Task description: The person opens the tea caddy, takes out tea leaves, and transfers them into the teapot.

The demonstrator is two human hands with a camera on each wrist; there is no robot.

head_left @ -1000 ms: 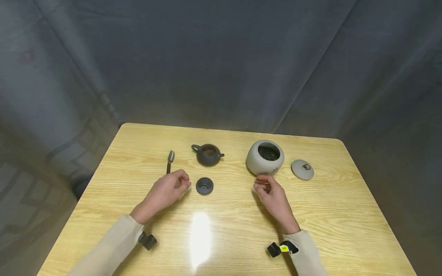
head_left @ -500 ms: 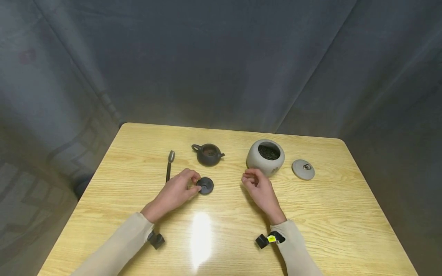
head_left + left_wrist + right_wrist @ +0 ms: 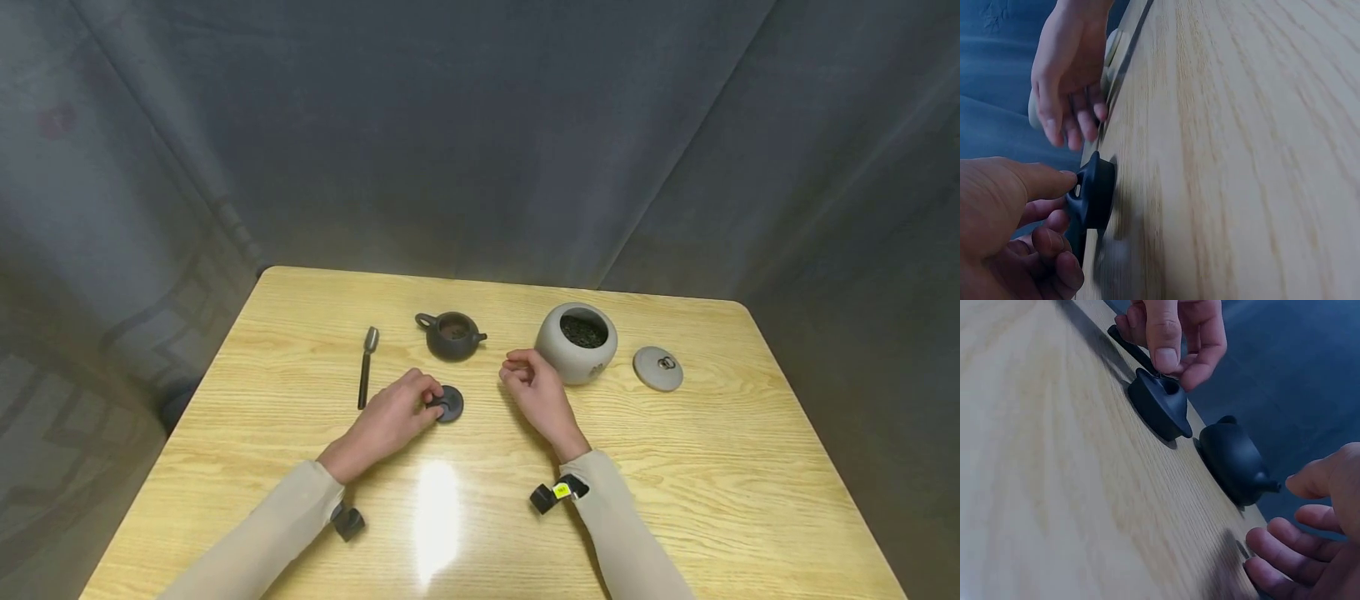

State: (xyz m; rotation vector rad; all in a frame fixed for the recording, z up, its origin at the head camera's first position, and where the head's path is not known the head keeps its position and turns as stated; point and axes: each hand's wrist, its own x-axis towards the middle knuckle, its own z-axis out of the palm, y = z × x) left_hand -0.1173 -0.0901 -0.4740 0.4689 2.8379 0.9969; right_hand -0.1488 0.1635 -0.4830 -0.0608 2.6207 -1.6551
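Note:
My left hand (image 3: 390,417) pinches the knob of the dark teapot lid (image 3: 452,405) between thumb and fingers. In the left wrist view the lid (image 3: 1100,190) sits low at the wooden tabletop, and the right wrist view shows it knob side up. Behind it stands the dark teapot (image 3: 453,350), uncovered, its handle to the left and spout to the right. My right hand (image 3: 540,400) is held over the table with fingers loosely bent and nothing in them. It is just left of the grey jar (image 3: 558,354), nearest the teapot's spout (image 3: 1266,483).
The jar stands uncovered, with dark loose leaves (image 3: 583,332) inside. Its grey lid (image 3: 651,371) with a ring pull lies to its right. A small scoop (image 3: 365,371) with a dark handle lies left of the teapot. A dark curtain (image 3: 465,150) hangs behind the table.
My left hand has moved right onto the teapot lid and taken its knob. My right hand has shifted left and slightly away from me, from the jar's front toward the teapot.

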